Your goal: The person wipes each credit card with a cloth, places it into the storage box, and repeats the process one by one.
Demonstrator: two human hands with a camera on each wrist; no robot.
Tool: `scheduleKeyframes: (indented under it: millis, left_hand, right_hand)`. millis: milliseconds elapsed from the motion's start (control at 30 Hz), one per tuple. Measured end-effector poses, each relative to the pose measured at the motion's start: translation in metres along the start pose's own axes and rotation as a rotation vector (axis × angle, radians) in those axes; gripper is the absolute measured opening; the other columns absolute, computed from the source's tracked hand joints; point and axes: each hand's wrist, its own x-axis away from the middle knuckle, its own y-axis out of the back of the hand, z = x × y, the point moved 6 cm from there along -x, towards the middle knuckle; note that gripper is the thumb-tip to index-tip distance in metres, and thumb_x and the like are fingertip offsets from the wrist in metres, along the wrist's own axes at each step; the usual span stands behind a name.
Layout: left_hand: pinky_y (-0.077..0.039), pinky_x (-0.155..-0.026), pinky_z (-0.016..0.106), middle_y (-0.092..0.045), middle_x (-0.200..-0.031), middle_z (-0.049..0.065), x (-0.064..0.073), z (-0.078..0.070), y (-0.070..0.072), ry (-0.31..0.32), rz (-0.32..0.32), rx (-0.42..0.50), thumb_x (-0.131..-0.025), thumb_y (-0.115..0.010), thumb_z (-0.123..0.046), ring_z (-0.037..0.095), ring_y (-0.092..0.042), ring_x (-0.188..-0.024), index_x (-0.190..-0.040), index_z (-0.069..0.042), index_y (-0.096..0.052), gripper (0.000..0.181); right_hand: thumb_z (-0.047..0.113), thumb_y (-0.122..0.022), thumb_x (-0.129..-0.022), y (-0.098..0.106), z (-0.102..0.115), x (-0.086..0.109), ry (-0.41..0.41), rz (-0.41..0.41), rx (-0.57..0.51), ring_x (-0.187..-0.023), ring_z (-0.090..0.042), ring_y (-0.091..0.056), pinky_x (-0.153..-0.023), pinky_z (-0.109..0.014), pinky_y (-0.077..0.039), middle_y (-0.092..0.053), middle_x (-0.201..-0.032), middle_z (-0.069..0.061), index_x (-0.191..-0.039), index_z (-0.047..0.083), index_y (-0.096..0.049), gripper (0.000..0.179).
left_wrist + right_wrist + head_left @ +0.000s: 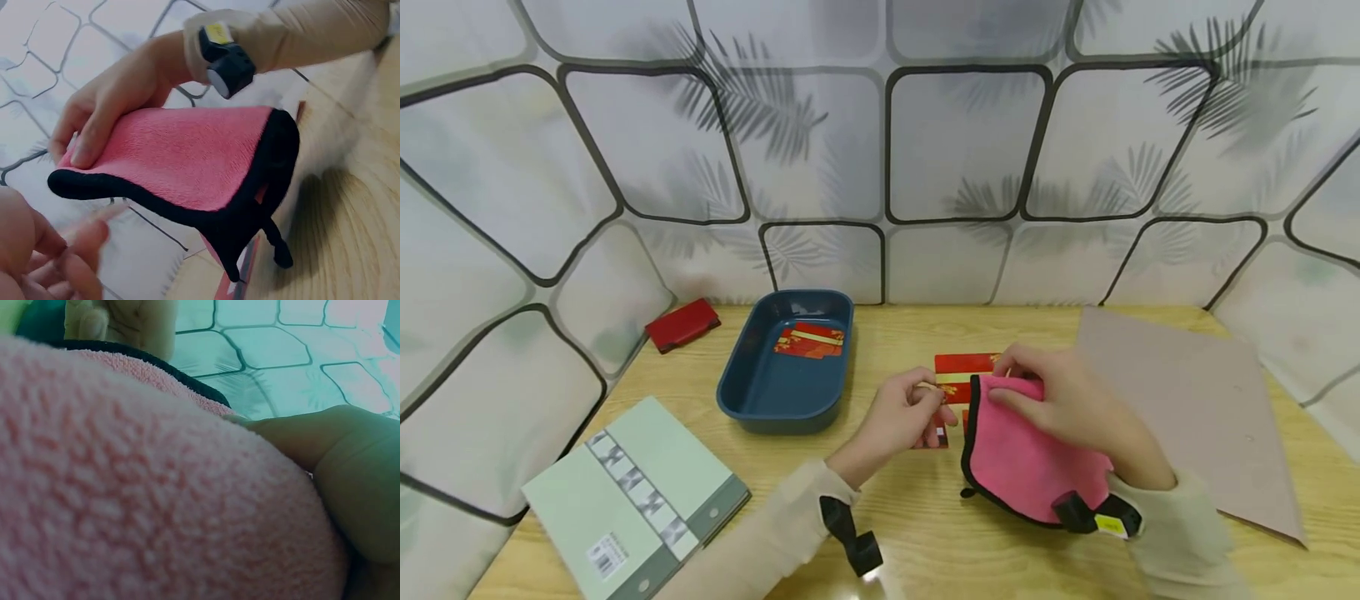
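Observation:
A folded pink cloth (1030, 450) with black edging hangs from my right hand (1067, 400), thumb on the near side and fingers behind its top edge. Its fuzzy pink surface (144, 487) fills most of the right wrist view. My left hand (906, 412) is just left of the cloth, fingers loosely bent, with nothing visible in them. In the left wrist view, a gap separates that hand (50, 256) from the black-edged cloth (181, 156). Red and gold envelopes (958, 363) lie on the table behind and below the hands, partly covered by them.
A dark blue tray (782, 400) holding red and gold envelopes (808, 340) stands left of centre. Beyond it lies a red wallet-like item (682, 325). A pale green binder (640, 492) is at the front left, and a flat beige board (1187, 408) lies at the right.

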Motion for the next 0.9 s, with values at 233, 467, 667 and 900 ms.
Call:
scheduleKeyframes:
  millis: [233,467,667,900]
  left_hand:
    - [-0.046,-0.047,0.022,-0.063,-0.072,0.027,0.005,-0.001,-0.009,-0.078,0.054,0.001,-0.097,-0.046,-0.001,0.010,-0.044,-0.041,-0.127,-0.002,-0.052,0.031]
    - [-0.047,-0.047,0.024,-0.064,-0.068,0.022,0.004,-0.003,-0.012,-0.085,0.091,-0.005,-0.094,-0.047,0.001,0.013,-0.047,-0.040,-0.132,-0.013,-0.049,0.041]
    - [-0.045,-0.045,0.026,-0.063,-0.067,0.021,0.003,-0.006,-0.018,-0.120,0.204,-0.002,-0.094,-0.044,0.002,0.013,-0.049,-0.041,-0.137,-0.015,-0.042,0.047]
    - [-0.046,-0.041,0.035,-0.062,-0.066,0.023,0.008,-0.006,-0.021,-0.223,0.314,-0.014,-0.095,-0.041,0.004,0.014,-0.051,-0.040,-0.135,-0.014,-0.041,0.043]
  right_hand:
    - [0.015,-0.077,-0.082,-0.007,-0.001,0.003,-0.005,0.031,-0.051,-0.058,0.000,-0.046,-0.054,-0.019,-0.042,-0.052,-0.068,0.017,-0.085,0.025,-0.060,0.020]
    - [0.014,-0.075,-0.084,-0.006,-0.001,0.000,-0.008,0.039,-0.077,-0.057,0.000,-0.045,-0.052,-0.019,-0.041,-0.052,-0.067,0.015,-0.086,0.022,-0.060,0.017]
    - [0.014,-0.074,-0.085,-0.005,-0.001,-0.001,-0.014,0.045,-0.059,-0.056,0.001,-0.044,-0.051,-0.019,-0.041,-0.050,-0.065,0.015,-0.087,0.021,-0.061,0.015]
    - [0.011,-0.076,-0.081,-0.015,0.001,-0.001,-0.002,0.059,-0.059,-0.055,0.003,-0.044,-0.049,-0.019,-0.041,-0.055,-0.068,0.013,-0.095,0.015,-0.057,0.024]
